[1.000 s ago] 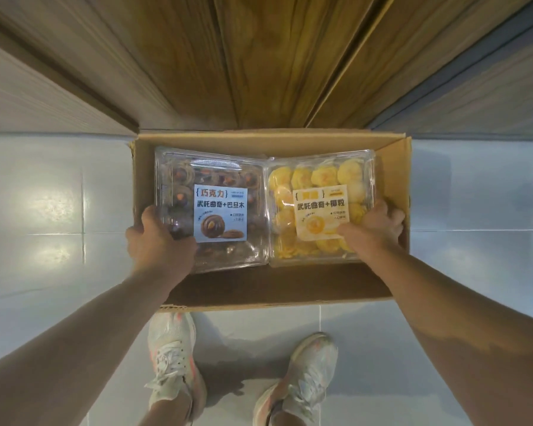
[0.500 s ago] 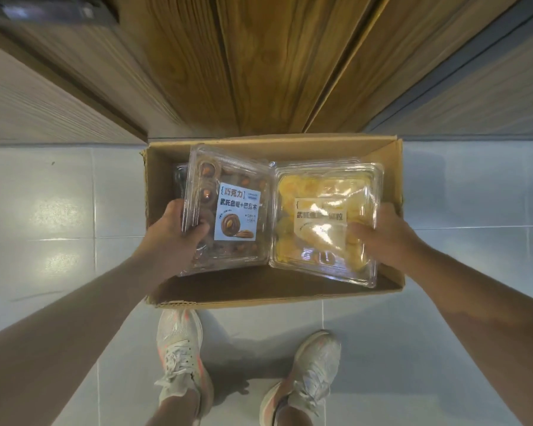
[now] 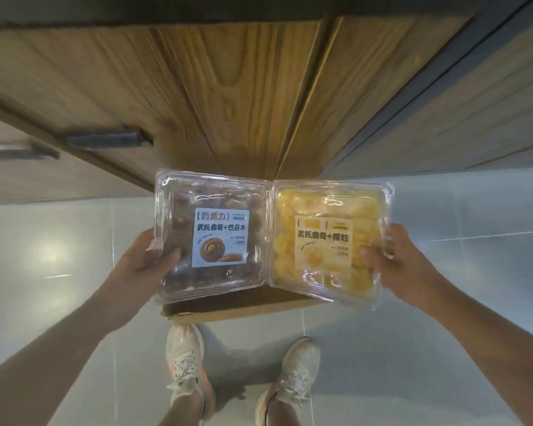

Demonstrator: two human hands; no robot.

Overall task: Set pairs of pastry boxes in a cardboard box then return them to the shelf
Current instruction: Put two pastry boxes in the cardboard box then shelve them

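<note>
Left hand (image 3: 150,261): we clamp our thumb over a box's left edge.
Right hand (image 3: 391,259): we clasp another's right edge.
Arms: both outstretched.

I see pale glossy floor tiles (image 3: 59,259) with soft light glare, wood-grain cabinet doors (image 3: 228,87) beyond the grip, two dark handles (image 3: 105,139) at upper left, grey panelling (image 3: 474,103) upper right.

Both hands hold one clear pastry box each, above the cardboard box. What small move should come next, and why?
Probably raise both boxes toward the shelf. The left hand grips the chocolate pastry box and the right hand the yellow pastry box, side by side and already clear above the cardboard box on the floor.
</note>
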